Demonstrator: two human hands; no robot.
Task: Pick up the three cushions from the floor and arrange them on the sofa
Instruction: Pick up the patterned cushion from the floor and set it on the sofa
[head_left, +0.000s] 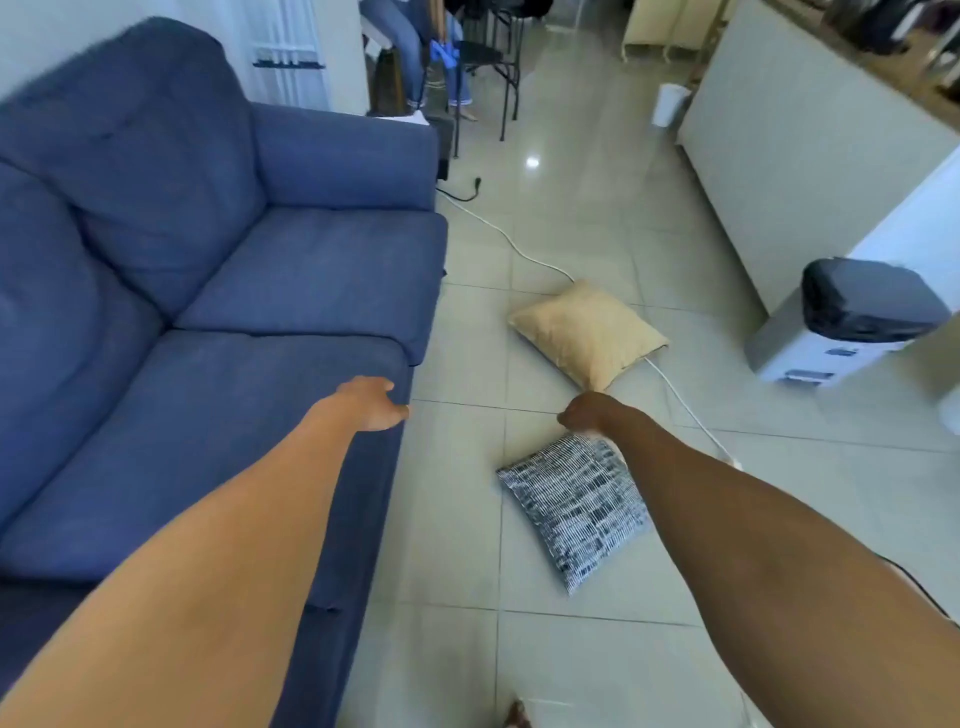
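Two bare forearms fill the near view: the left hand (371, 402), loosely open and empty, hovers over the blue fabric sofa (218, 322), while the curled right hand (587, 410), its grip apparently pinching the black-and-white woven cushion (574, 506) corner, sits nearer both it and the tan square cushion (587, 335) beyond.

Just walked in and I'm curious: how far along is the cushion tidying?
Barely begun. The blue sofa holds no loose cushions. Right hand is at the top corner of the patterned cushion on the floor; left hand is empty. The beige cushion waits on the tiles; a third isn't visible.
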